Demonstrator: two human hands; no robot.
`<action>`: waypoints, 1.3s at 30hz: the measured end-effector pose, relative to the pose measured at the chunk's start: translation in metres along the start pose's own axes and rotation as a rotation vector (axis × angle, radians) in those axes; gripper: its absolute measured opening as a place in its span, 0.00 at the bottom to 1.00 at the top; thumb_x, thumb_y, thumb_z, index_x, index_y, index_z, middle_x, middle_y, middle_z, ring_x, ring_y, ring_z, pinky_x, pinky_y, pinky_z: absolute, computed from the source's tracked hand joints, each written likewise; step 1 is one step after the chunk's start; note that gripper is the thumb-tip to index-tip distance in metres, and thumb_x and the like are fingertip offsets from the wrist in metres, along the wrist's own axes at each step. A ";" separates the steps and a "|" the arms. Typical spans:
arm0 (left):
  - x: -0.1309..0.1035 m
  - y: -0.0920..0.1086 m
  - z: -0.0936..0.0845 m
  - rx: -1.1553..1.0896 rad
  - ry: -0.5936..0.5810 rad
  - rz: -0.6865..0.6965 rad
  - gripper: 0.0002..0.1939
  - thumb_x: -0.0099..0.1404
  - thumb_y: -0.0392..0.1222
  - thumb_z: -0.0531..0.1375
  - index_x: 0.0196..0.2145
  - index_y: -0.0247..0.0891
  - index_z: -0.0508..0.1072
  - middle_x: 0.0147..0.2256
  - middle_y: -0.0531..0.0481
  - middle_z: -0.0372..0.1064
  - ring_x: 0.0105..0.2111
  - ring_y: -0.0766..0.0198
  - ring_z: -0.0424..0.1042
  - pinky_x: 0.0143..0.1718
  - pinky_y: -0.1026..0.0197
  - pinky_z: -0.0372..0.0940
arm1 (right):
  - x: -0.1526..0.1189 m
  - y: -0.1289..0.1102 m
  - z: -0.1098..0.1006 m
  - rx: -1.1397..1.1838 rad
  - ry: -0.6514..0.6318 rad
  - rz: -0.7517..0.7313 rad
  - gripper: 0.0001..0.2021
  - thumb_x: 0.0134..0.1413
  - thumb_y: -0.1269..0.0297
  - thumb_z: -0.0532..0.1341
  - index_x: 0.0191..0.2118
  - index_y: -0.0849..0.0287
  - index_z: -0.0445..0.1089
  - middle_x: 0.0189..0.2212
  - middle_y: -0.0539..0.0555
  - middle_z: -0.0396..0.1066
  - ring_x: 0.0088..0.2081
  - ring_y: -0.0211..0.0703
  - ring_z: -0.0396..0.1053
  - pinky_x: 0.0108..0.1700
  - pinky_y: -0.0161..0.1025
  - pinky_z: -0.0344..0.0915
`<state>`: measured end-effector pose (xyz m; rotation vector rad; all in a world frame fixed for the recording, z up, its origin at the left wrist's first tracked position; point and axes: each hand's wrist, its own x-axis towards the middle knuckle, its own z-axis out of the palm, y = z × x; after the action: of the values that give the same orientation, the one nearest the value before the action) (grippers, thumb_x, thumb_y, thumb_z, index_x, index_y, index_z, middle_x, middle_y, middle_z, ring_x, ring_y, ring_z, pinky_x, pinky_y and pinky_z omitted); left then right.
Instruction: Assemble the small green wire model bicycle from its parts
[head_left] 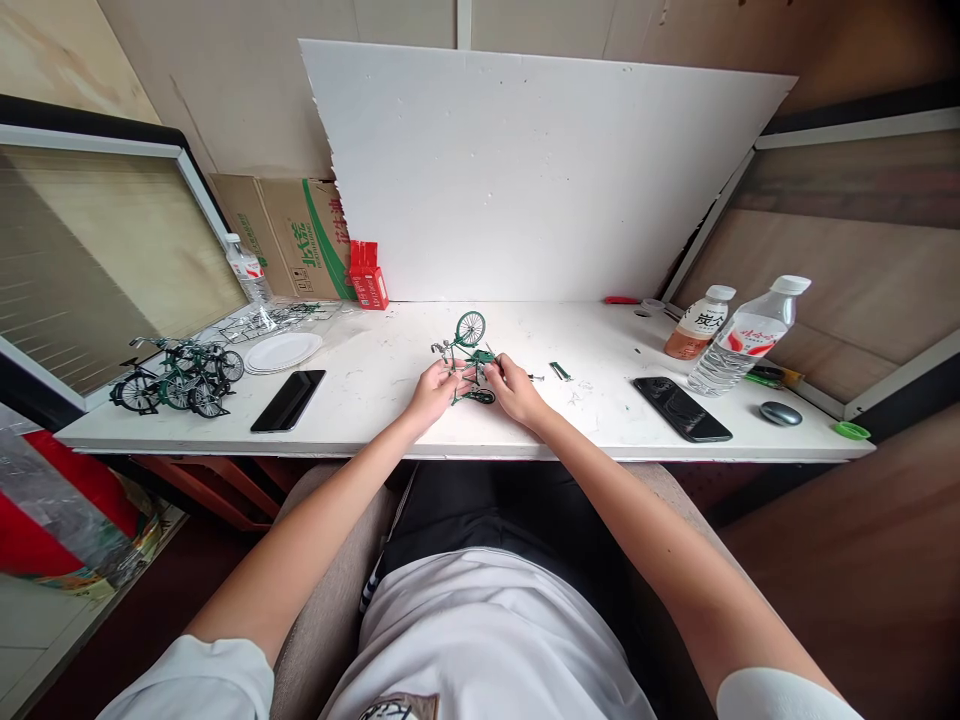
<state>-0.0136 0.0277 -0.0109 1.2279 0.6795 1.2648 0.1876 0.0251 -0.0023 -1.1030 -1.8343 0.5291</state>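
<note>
A small green model bicycle [471, 345] is between my two hands over the white table [360, 400], one spoked wheel pointing away from me. My left hand [435, 390] is closed on its left side, near the handlebar end. On its other side my right hand [514, 390] has thumb and fingers pinched at the frame. Fingers hide part of the bicycle's middle. Just right of my right hand lie a thin dark part [535, 378] and a small green part [560, 371].
Several model bicycles [176, 380] stand at the left, near a black phone [289, 400] and a white plate [283, 352]. At the right are another phone [682, 408], two bottles [754, 335], a mouse [780, 413] and a green cap [851, 431]. A white board [547, 180] leans behind.
</note>
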 end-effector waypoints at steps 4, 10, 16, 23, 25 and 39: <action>0.000 0.000 0.000 0.015 -0.015 -0.001 0.20 0.68 0.49 0.70 0.49 0.36 0.71 0.51 0.33 0.80 0.57 0.46 0.78 0.62 0.40 0.69 | -0.003 -0.006 0.002 -0.115 -0.073 -0.107 0.20 0.67 0.44 0.61 0.35 0.51 0.55 0.31 0.50 0.64 0.33 0.47 0.61 0.37 0.45 0.60; -0.001 0.002 0.003 0.043 -0.034 -0.016 0.21 0.67 0.50 0.71 0.50 0.36 0.72 0.51 0.35 0.80 0.55 0.46 0.80 0.60 0.40 0.71 | -0.003 -0.009 0.001 -0.130 -0.055 -0.098 0.20 0.78 0.46 0.44 0.36 0.51 0.58 0.32 0.53 0.66 0.34 0.50 0.63 0.39 0.47 0.61; -0.001 0.004 0.000 0.002 0.021 0.009 0.20 0.69 0.49 0.70 0.50 0.37 0.71 0.52 0.35 0.79 0.52 0.52 0.81 0.63 0.42 0.69 | -0.003 -0.007 0.002 -0.221 -0.030 -0.193 0.24 0.79 0.47 0.44 0.44 0.54 0.71 0.38 0.57 0.64 0.38 0.51 0.66 0.44 0.48 0.66; 0.003 -0.002 -0.004 0.043 0.102 0.037 0.19 0.70 0.48 0.68 0.53 0.37 0.70 0.48 0.40 0.79 0.46 0.57 0.82 0.61 0.42 0.70 | -0.005 -0.009 0.002 -0.251 -0.008 -0.291 0.22 0.77 0.48 0.51 0.59 0.49 0.78 0.39 0.57 0.63 0.40 0.50 0.67 0.42 0.46 0.68; 0.004 -0.005 -0.003 0.113 0.112 0.088 0.19 0.71 0.48 0.67 0.53 0.37 0.70 0.47 0.40 0.79 0.46 0.56 0.81 0.60 0.43 0.71 | -0.004 -0.010 0.002 -0.240 0.004 -0.293 0.22 0.77 0.48 0.52 0.58 0.49 0.79 0.39 0.57 0.64 0.39 0.50 0.67 0.41 0.46 0.67; -0.015 0.006 0.004 0.534 0.121 0.338 0.11 0.71 0.42 0.65 0.50 0.44 0.75 0.50 0.40 0.78 0.53 0.46 0.77 0.62 0.48 0.64 | -0.003 -0.010 0.002 -0.191 0.026 -0.238 0.22 0.77 0.45 0.50 0.47 0.53 0.76 0.39 0.59 0.70 0.41 0.53 0.69 0.44 0.47 0.66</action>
<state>-0.0152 0.0117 -0.0075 1.7683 0.9665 1.4971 0.1821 0.0176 0.0021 -0.9912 -1.9916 0.2028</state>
